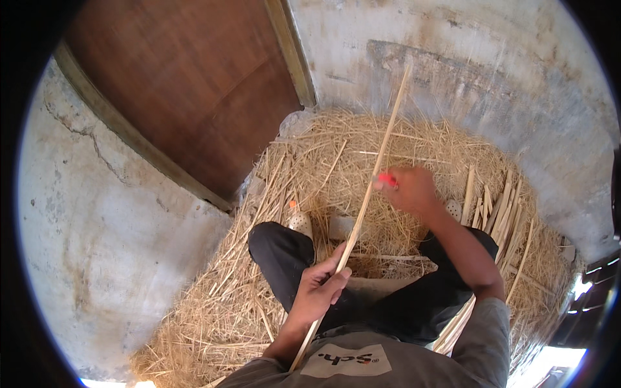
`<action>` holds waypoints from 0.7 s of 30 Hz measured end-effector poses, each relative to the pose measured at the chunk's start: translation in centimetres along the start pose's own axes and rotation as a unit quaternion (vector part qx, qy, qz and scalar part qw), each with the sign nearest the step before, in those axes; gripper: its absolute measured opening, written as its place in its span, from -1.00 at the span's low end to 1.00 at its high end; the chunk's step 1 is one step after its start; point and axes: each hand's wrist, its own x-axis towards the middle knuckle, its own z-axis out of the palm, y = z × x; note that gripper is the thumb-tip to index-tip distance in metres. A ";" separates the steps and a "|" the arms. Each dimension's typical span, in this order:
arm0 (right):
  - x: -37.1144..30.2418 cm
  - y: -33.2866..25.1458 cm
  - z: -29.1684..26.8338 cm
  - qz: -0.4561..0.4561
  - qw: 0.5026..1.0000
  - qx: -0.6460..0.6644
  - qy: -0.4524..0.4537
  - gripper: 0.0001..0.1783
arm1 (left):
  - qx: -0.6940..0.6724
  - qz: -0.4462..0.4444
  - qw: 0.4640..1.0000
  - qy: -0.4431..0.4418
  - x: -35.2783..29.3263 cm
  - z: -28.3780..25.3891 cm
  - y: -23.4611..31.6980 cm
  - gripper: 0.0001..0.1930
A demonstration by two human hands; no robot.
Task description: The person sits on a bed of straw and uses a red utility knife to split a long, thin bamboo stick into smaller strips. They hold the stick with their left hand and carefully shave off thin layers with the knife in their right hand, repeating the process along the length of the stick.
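Note:
A long pale bamboo strip (387,139) runs slantwise from my lap up toward the far wall. My left hand (321,284) is closed around its lower part, thumb on top, above my lap. Farther up, my right hand (414,189) grips a small red-handled knife (387,179), whose metal end meets the strip's edge. That hand is slightly smeared by motion, and most of the knife is hidden in the fist. The strip's lower end passes beside my left forearm against my shirt.
Thin shavings (310,145) cover the floor in a thick layer. More split strips (508,207) lie in a bunch at the right. A grey block (341,227) sits between my light shoes, near a small orange thing (292,204). A brown door (187,84) and plastered walls (466,71) close in around.

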 end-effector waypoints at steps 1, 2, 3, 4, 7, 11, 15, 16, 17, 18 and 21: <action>-0.7 -1.3 -0.1 -0.046 0.999 0.013 0.003 -0.34 | -0.001 -0.002 1.000 0.002 0.0 -0.1 0.0 -0.48; -1.8 -3.3 -0.1 -0.093 0.995 0.027 0.005 -0.34 | -0.003 -0.004 1.000 0.003 0.1 -0.3 0.0 -0.48; -2.5 -4.6 0.0 -0.136 0.990 0.043 0.007 -0.33 | -0.002 -0.009 1.000 0.005 -0.1 -0.5 0.1 -0.48; -2.3 -4.3 0.3 -0.134 0.990 0.027 0.042 -0.33 | 0.011 -0.005 1.000 0.006 -0.2 -0.5 0.2 -0.48; -0.6 -1.4 0.5 -0.112 0.989 -0.010 0.097 -0.31 | 0.040 0.007 0.999 -0.001 -0.6 0.0 0.3 -0.48; 1.1 1.3 -0.2 -0.122 0.984 -0.055 0.113 -0.28 | 0.048 0.025 0.998 -0.026 -0.9 0.0 0.2 -0.50; 3.5 7.2 -0.6 0.170 0.980 -0.074 0.066 -0.49 | 0.052 0.019 0.997 -0.050 -2.8 0.4 -0.6 -0.49; 4.3 8.4 -2.7 0.272 0.951 -0.140 -0.042 -0.60 | 0.040 -0.010 0.998 -0.050 -3.3 0.3 -0.7 -0.50; 4.1 8.5 -2.5 0.250 0.957 -0.135 -0.066 -0.60 | 0.032 -0.039 0.998 -0.048 -3.9 0.4 -0.6 -0.50; 3.7 8.4 -2.1 0.223 0.962 -0.132 -0.089 -0.59 | 0.021 -0.081 0.996 -0.024 -3.8 0.4 -0.2 -0.52; -0.8 2.4 1.0 0.010 1.000 -0.003 -0.015 -0.46 | 0.032 -0.080 0.996 0.025 -2.7 0.1 -0.1 -0.54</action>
